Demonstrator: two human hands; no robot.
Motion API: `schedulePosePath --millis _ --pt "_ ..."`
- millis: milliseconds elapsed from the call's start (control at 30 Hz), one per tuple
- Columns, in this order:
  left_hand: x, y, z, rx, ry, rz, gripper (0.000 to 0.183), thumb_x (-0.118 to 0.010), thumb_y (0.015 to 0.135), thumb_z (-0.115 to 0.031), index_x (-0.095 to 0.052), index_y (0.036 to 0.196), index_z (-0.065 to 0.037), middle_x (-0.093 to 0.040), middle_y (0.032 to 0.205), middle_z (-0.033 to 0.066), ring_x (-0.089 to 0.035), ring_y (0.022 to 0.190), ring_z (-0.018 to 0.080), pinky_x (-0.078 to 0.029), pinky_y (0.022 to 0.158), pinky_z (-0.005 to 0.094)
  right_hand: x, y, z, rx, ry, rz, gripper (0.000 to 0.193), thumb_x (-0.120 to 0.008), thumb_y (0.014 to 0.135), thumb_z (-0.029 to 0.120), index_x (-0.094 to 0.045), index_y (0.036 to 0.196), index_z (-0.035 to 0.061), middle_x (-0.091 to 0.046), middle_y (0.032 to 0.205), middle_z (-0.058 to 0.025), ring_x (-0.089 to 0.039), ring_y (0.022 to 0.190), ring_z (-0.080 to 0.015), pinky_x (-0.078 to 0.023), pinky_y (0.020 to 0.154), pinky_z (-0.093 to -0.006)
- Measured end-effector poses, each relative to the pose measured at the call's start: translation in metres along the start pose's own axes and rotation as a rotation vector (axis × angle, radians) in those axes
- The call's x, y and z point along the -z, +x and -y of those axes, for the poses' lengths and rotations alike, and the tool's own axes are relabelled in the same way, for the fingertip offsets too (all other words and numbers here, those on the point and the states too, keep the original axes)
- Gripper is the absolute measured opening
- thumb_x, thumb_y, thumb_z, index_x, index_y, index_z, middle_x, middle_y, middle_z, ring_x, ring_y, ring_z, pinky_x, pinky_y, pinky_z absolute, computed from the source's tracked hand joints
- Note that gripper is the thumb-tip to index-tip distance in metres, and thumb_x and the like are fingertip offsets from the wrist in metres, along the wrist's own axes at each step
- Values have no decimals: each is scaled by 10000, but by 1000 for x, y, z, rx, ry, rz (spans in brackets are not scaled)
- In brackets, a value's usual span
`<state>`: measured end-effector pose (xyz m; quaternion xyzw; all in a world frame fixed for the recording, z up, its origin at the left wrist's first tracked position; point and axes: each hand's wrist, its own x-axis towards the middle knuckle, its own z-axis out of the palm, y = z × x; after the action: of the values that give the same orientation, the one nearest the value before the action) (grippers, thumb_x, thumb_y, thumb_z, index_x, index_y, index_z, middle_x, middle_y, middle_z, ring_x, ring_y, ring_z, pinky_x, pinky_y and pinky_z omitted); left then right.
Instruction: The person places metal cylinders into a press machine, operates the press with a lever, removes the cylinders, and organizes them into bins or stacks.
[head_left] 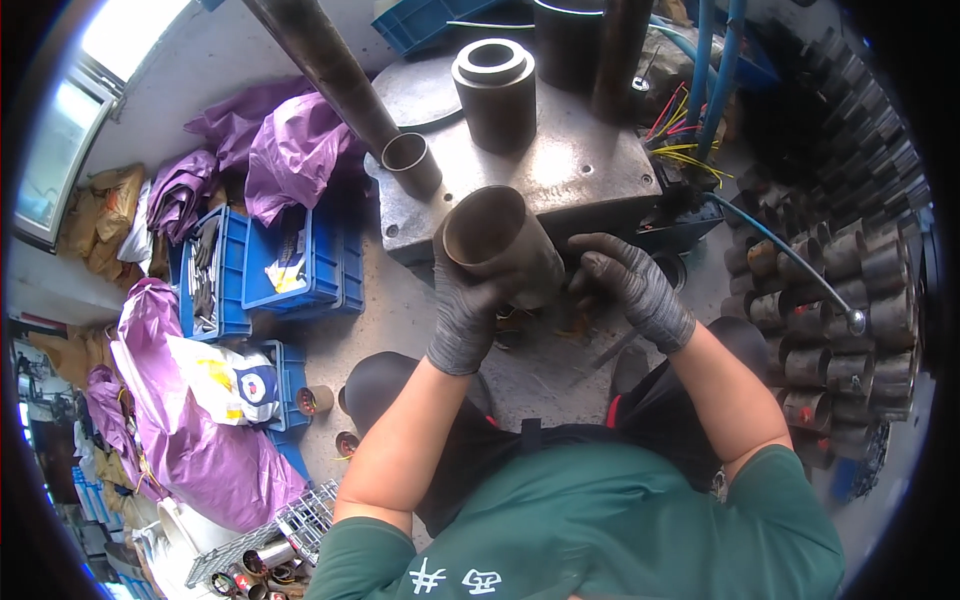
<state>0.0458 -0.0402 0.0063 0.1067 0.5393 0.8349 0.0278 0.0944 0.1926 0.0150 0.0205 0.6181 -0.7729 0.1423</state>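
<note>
My left hand [466,312] wears a grey glove and is closed round a dark metal tube [525,265]. The tube is tilted, its hollow mouth facing up and toward the left. Just right of it is my right hand [630,285], gloved too, with its fingers bent and apart and nothing visible in them. Beyond the tube stands a thick metal block [600,150]. On its top are a short narrow tube [412,166] and a stepped round fixture [497,98] with a pale ring on top.
Several metal tubes [845,370] are stacked on the right. A blue hose [765,232] arches over from the block. Blue crates [285,270] and purple sacks [295,155] lie at the left. A slanting metal column [330,75] rises behind the block. A wire rack [305,520] sits lower left.
</note>
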Motion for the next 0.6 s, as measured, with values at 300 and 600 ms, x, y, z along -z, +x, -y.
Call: schedulePosePath --millis 300,600 --pt "-15 -3 16 -702 870 210 858 -921 729 -167 -486 1461 -63 -533 1408 182 -547 1305 415 -446 1136 497 2 -2 -10 200 -49 58 644 -659 1018 148 -412 1605 56 -613 1448 -118 -579 1316 -190 -483 1127 -346" --pt "3 -7 34 169 109 -26 634 -716 941 -173 -455 1509 -63 -535 1452 151 -568 1307 288 -485 1126 436 7 3 -19 371 -125 -225 634 -555 988 -55 -444 1601 64 -603 1478 -126 -545 1359 -205 -425 1175 -340"
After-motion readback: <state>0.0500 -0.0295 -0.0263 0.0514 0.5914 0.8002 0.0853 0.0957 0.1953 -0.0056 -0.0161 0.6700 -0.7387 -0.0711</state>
